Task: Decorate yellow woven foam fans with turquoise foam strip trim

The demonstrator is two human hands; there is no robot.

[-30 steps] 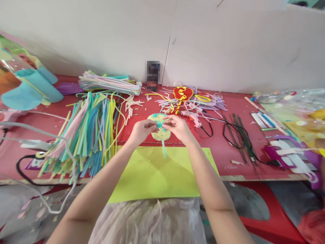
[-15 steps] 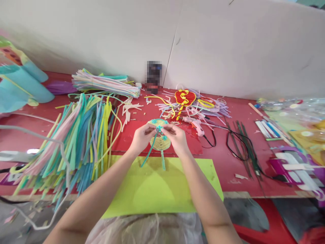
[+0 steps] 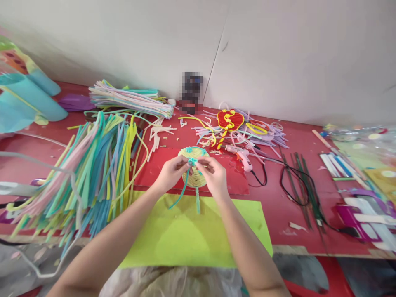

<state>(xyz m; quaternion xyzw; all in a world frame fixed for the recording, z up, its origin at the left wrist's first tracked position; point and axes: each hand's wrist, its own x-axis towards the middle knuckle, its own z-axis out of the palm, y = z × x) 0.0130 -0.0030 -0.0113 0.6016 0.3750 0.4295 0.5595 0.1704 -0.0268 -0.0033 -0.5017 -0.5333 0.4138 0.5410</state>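
Observation:
Between the fingertips of my left hand (image 3: 172, 172) and my right hand (image 3: 213, 171) is a teal pipe cleaner (image 3: 182, 194), its upper end bent into a small curly shape. Both hands pinch that shaped end, and the loose tail hangs down to the left. Just beneath lies a round, pale yellow fan (image 3: 198, 180) made of pipe cleaners, with teal trim and small teal flowers near its top. Its teal handle (image 3: 198, 202) points toward me. My fingers hide part of the fan's middle.
A red board (image 3: 154, 173) and a yellow-green sheet (image 3: 192, 235) lie under my hands. Loose pipe cleaners (image 3: 102, 161) are heaped at left. Behind the fan are a red and yellow fan (image 3: 230, 120) and a pink glue gun (image 3: 243, 156), whose black cord (image 3: 283, 177) runs right.
The view has shifted slightly. My hands still pinch the teal pipe cleaner; its shaped end has turned a little, and the tail now curves further left.

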